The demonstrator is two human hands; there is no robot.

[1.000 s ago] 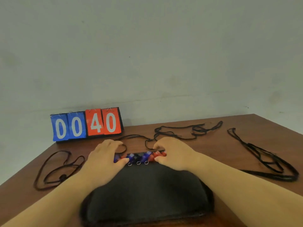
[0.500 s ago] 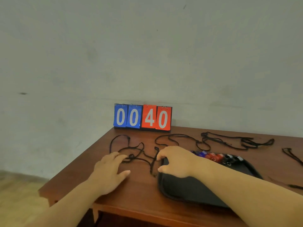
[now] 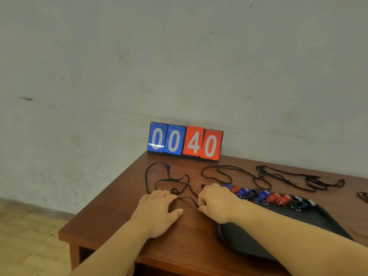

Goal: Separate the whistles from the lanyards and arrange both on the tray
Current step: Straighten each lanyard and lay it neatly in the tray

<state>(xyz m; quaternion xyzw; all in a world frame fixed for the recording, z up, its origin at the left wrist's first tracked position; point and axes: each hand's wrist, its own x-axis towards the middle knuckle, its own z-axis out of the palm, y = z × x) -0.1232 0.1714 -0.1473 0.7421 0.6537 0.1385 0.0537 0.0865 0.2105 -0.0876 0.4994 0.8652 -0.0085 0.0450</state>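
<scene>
A black tray (image 3: 278, 222) lies on the wooden table (image 3: 123, 196) at the right. Along its far edge, several blue, red and black whistles (image 3: 264, 195) with small metal rings stand in a row. A loose black lanyard (image 3: 146, 176) lies tangled on the table left of the tray. My left hand (image 3: 159, 210) rests palm down on the table with its fingertips on that cord. My right hand (image 3: 215, 202) is at the tray's near left corner, fingers curled, pinching the same cord.
More black lanyards lie behind the tray, one in the middle (image 3: 217, 168), a bunch further right (image 3: 288, 174) and one at the right edge (image 3: 362, 196). A flip scoreboard (image 3: 185, 142) reading 0040 stands against the wall. The table's left edge is close to my left hand.
My view has swung left. Both hands left the row of whistles and moved to the lanyard left of the tray; my right hand's fingers have closed on its cord.
</scene>
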